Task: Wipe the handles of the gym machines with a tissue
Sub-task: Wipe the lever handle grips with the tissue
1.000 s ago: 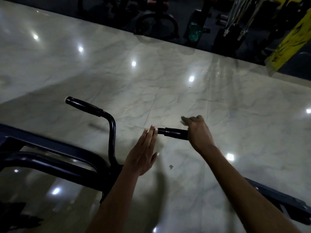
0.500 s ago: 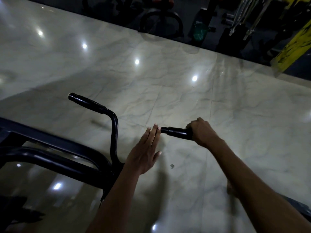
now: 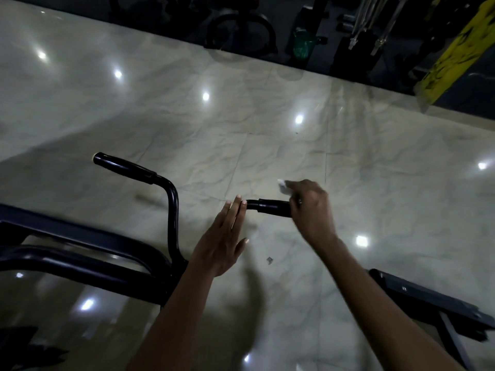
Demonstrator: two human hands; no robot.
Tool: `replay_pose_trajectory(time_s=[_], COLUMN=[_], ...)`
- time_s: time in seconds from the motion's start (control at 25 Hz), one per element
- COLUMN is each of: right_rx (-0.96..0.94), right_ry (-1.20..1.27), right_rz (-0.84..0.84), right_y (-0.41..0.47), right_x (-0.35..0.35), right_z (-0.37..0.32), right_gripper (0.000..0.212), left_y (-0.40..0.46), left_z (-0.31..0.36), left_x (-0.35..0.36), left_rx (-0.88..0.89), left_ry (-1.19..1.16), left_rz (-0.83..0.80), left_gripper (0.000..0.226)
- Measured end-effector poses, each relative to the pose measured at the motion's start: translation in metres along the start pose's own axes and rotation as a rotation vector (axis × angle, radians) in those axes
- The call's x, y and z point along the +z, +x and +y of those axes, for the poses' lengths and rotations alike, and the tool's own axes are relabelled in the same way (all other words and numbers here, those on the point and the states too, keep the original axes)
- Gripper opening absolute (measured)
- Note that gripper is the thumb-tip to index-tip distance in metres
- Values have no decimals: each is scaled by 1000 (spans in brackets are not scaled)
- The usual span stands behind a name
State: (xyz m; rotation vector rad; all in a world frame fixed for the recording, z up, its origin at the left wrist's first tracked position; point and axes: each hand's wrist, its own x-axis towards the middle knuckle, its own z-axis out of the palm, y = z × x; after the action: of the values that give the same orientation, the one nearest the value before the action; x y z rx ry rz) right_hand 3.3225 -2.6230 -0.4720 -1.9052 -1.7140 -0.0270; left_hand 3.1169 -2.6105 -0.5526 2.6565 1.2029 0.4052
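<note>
Glossy marble floor (image 3: 160, 103), dim gym. Right hand (image 3: 310, 207) apparently pinching tissue (image 3: 282, 184) at black handle (image 3: 273, 208); left hand (image 3: 222, 242) flat, fingers straight.

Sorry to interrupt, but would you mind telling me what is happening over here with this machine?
A person is wiping a gym machine's handles. The right hand pinches a small white tissue at the outer end of the near handle. The left hand is flat with straight fingers, its fingertips at the inner end of that handle. The far handle on the curved black bar is not being touched. Other equipment stands in the dark beyond the glossy floor.
</note>
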Motion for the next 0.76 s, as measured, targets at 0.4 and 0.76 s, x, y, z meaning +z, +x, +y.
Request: replay_pose_trajectory(time_s=[0.4, 0.76], right_rx=[-554, -476], right_ry=[-398, -374], right_rz=[-6, -10], right_y=[-32, -39], right_x=[25, -9], right_z=[-7, 39], right_gripper=[27, 38], left_y=[0, 0], left_z=[-7, -8], left_x=[5, 2], left_rx=[2, -36], left_ry=[11, -46], left_rz=[-46, -11], left_gripper=[80, 71])
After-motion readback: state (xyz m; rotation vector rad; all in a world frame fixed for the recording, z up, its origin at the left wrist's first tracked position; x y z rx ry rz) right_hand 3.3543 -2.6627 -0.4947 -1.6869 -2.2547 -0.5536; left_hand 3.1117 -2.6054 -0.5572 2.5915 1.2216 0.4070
